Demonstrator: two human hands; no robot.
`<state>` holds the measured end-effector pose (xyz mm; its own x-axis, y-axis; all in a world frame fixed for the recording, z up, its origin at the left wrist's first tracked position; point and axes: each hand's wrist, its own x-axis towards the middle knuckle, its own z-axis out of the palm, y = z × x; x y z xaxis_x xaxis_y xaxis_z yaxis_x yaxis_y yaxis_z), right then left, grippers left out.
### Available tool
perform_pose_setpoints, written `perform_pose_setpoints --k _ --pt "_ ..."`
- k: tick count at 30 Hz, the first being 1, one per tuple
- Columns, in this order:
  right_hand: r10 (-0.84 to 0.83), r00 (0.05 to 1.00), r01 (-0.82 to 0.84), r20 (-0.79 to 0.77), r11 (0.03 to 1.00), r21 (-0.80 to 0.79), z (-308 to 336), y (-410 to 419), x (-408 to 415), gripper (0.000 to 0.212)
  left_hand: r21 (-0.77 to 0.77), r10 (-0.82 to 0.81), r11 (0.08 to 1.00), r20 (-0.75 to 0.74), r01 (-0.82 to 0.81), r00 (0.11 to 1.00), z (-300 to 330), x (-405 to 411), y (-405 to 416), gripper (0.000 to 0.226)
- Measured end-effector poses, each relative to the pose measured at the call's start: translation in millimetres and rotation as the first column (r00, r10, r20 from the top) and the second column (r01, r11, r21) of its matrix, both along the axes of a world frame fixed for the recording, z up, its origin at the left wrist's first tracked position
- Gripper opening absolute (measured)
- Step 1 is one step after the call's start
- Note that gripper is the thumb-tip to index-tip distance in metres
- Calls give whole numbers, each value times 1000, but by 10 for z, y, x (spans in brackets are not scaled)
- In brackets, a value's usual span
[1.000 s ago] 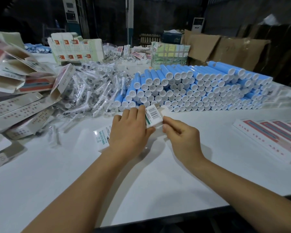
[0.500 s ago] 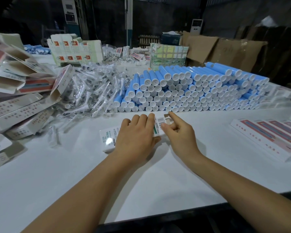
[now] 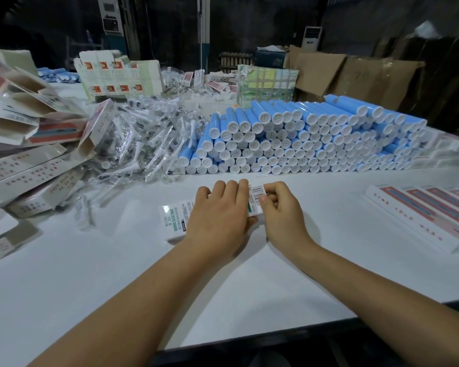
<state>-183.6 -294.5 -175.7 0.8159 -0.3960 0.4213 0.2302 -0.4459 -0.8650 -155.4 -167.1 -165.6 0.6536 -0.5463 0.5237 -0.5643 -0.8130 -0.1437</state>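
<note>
A: What did the box look like?

B: Long, slim and white, lying flat with its length running left to right. Green print ran across its left end — I could read "SONIC ELECTRIC" — and a black barcode with a green band beside it sat at the right end. The middle was hidden under a hand.

A: Where was it?

B: On the white table, just in front of the stack of blue tubes, on the person's side and apart from the stack's front row of white caps.

A: And the hands?

B: The left hand lay over the box's middle, fingers bent over the far edge and thumb tucked at the near edge, so it gripped the box. The right hand was curled tight at the barcode end, fingertips and thumb pinching that end. Whether it had hold of a flap I couldn't tell.

A: Anything else near the stack?

B: Wrapped brush heads were heaped against its left side, opened cartons lay farther left, and flat red-and-white packs lay in a row to its front right.
</note>
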Motion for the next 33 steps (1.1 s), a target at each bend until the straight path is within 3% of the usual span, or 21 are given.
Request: perform_pose_setpoints --k 6,8,10,11,12,14,15,16,19,21,24,26,28,33 --pt "25 1000 -25 -8 1000 -12 30 -33 -4 23 -18 24 1000 -24 -24 999 15 12 -15 70" --pt "-34 998 36 54 999 -30 74 -68 -2 20 -38 36 999 -39 -37 999 32 31 -5 73" --pt "-190 972 180 136 980 82 130 -141 25 17 -83 37 996 -54 -41 998 57 53 18 74" --pt "-245 962 212 119 947 241 160 -181 39 21 -104 36 994 -60 -43 998 70 61 28 74" --pt "-219 974 170 59 874 455 193 -204 51 23 -117 37 992 -66 -45 997 82 67 33 74" --pt "95 995 -38 -19 562 826 226 -202 69 29 -125 33 991 -74 -42 997 95 67 20 74" --pt "253 968 -105 -4 417 903 236 -184 64 35 -119 29 992 -78 -39 997 99 61 4 75" --pt "357 934 -159 24 353 922 234 -170 66 40 -111 26 993 -80 -34 996 96 57 -8 75" --pt "452 876 -327 170 296 898 215 -111 77 41 -93 18 995 -86 -26 996 78 47 -29 76" --pt "419 882 -383 217 367 847 172 -89 81 32 -79 10 997 -74 -16 997 65 35 -46 76" --pt "266 956 -283 126 716 638 97 -59 43 19 -55 4 998 -45 -7 999 70 -6 -77 78" --pt "115 992 -125 51 944 304 85 -23 -7 18 -41 8 999 -29 -9 1000 79 -26 -91 77" --pt "40 999 -41 37 999 31 68 24 -42 19 -34 19 999 6 -18 1000 85 -49 -94 72" --pt "-23 1000 24 8 983 -184 52 38 -81 39 -35 4 999 45 -2 999 91 -87 -97 67"
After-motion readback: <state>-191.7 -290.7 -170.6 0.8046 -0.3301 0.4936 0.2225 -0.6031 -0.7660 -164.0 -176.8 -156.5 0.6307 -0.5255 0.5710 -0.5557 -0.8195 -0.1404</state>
